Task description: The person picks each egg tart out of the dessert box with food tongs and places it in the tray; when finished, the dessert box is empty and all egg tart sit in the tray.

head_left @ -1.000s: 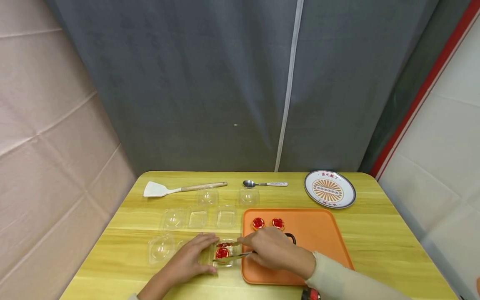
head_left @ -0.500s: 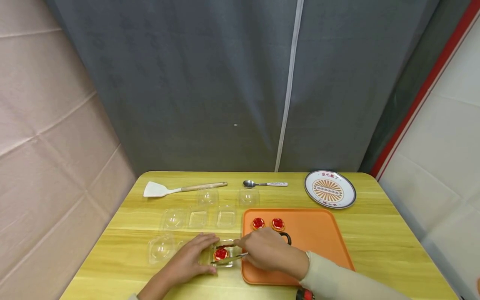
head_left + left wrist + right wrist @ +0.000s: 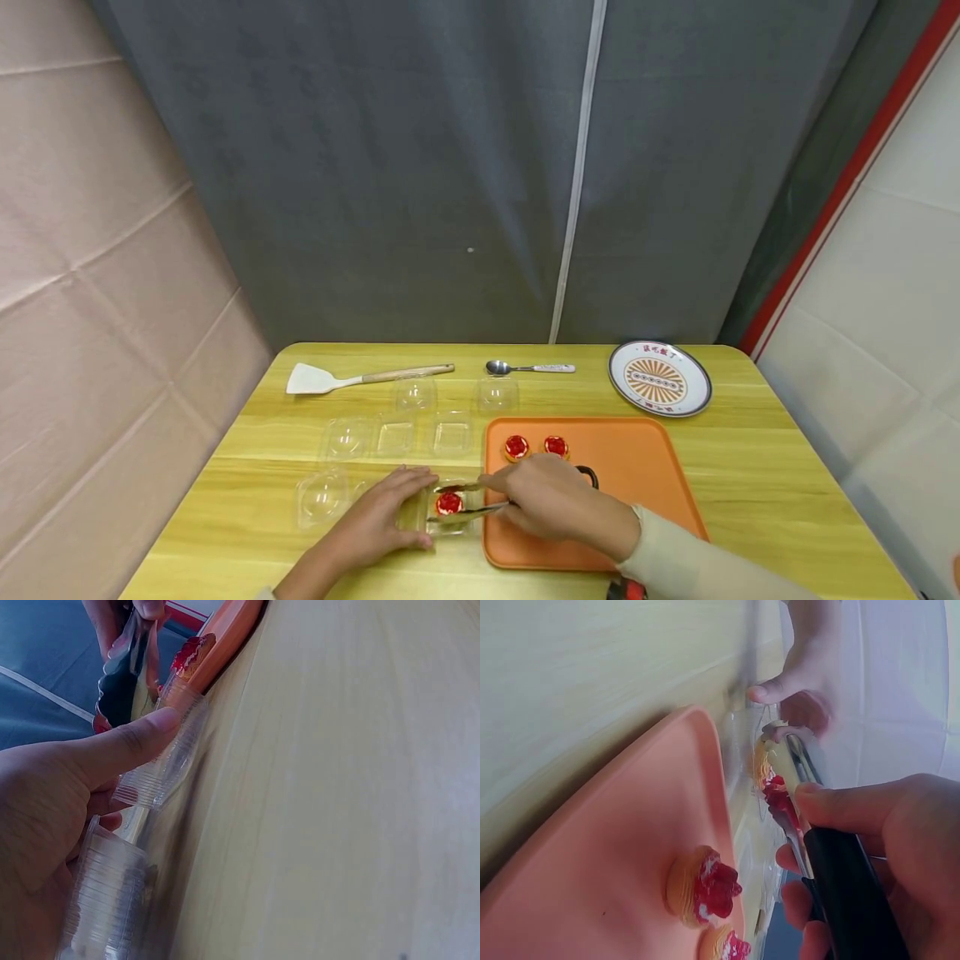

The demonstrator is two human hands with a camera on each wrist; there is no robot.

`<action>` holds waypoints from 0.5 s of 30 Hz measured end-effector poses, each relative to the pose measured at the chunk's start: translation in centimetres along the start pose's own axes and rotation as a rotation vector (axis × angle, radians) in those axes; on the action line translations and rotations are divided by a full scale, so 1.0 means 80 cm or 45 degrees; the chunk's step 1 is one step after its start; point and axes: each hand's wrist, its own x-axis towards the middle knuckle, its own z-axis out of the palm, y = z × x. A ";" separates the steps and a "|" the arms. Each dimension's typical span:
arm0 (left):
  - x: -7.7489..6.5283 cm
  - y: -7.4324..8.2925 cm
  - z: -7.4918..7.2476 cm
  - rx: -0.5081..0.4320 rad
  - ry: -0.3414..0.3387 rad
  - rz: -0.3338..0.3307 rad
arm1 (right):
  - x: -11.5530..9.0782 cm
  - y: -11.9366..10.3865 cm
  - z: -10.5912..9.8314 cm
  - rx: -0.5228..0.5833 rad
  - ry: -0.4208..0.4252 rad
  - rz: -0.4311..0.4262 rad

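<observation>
My left hand [image 3: 382, 517] grips the side of a small clear plastic box [image 3: 169, 765], its thumb on the near wall. Inside the box, in the head view, is a small tart [image 3: 449, 503] with a glossy red topping. My right hand [image 3: 547, 500] holds metal tongs [image 3: 468, 513] with black handles [image 3: 851, 892], reaching left over the tray's edge. The tong ends lie on either side of the tart; whether they still touch it is unclear. Two similar tarts, a left one [image 3: 516, 447] and a right one [image 3: 556, 447], sit on the orange tray [image 3: 637, 475].
Several clear plastic boxes and lids, such as one box [image 3: 452, 432] and one domed lid [image 3: 322, 500], lie left and behind. A white spatula [image 3: 313, 379], a spoon [image 3: 528, 367] and a patterned plate [image 3: 658, 379] line the table's back.
The right hand and tongs shift slightly left, then back right. The tart in the box shifts a little with them. The left hand stays in place.
</observation>
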 end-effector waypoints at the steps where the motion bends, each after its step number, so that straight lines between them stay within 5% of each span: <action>1: 0.000 0.000 0.000 0.002 0.001 0.002 | -0.003 0.001 -0.001 0.013 0.006 0.007; 15: 0.000 -0.002 0.002 0.025 0.009 0.008 | -0.050 0.021 -0.018 0.045 0.105 0.048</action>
